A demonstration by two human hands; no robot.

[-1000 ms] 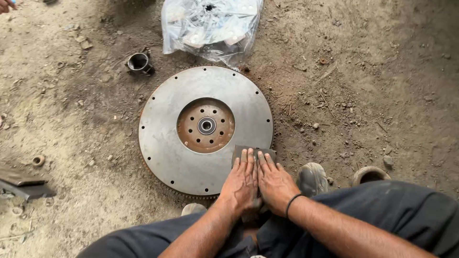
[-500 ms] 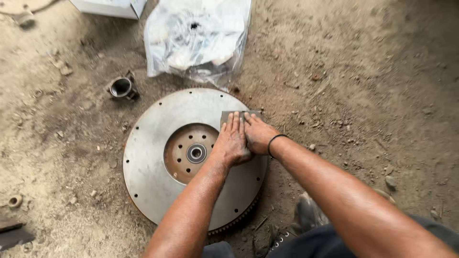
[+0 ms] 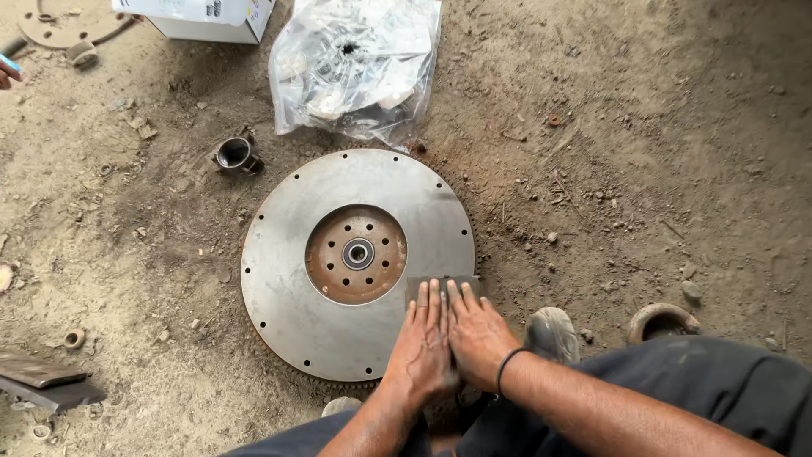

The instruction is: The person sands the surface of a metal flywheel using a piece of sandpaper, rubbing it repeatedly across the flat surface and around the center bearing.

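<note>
A large round grey metal flywheel (image 3: pixel 338 203) with a rusty bolt-hole centre lies flat on the dirt floor. My left hand (image 3: pixel 423 343) and my right hand (image 3: pixel 479 334) lie side by side, palms down, on the wheel's near right part. Both press flat on a small grey abrasive sheet (image 3: pixel 444 285), whose far edge shows past my fingertips. A black band circles my right wrist. My dark trouser legs fill the bottom edge.
A clear plastic bag with a metal part (image 3: pixel 359 63) lies beyond the wheel. A white box (image 3: pixel 199 17) sits top left, a short metal sleeve (image 3: pixel 234 155) left of the wheel. Metal scraps (image 3: pixel 42 381) lie lower left, a rusty ring (image 3: pixel 661 320) lower right.
Both hands with the sheet have slid back from the wheel's far right edge to its near right part, toward me. The view shifted with my head.
</note>
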